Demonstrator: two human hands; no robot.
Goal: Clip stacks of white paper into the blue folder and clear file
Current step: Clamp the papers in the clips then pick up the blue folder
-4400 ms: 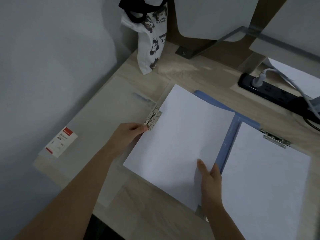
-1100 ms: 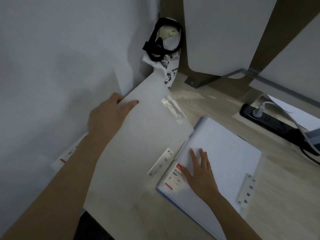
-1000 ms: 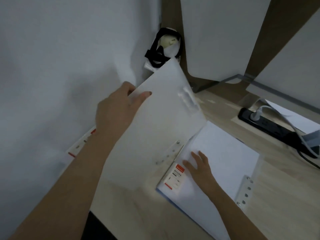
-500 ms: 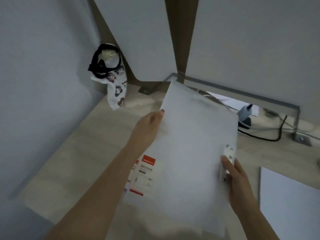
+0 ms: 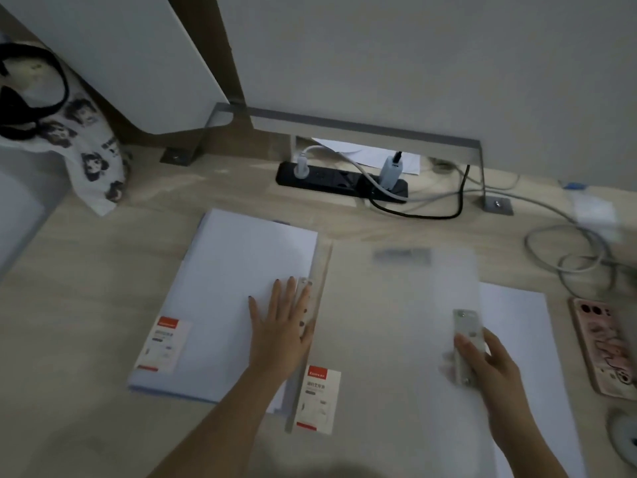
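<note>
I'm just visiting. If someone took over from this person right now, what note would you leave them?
Left hand: open, flat on the closed blue folder, which seems to hold paper.
Right hand: pinches the clear file at its clip.
The clear file lies on top of a loose paper stack.
Done: the blue folder, apparently.
Left: open the clear file and clip that stack in.

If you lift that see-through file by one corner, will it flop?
Probably floppy: the clear file looks like a thin translucent sheet. Its metal clip, held by the right hand, likely weighs that side down. Smooth plastic may slide on the white paper beneath.
</note>
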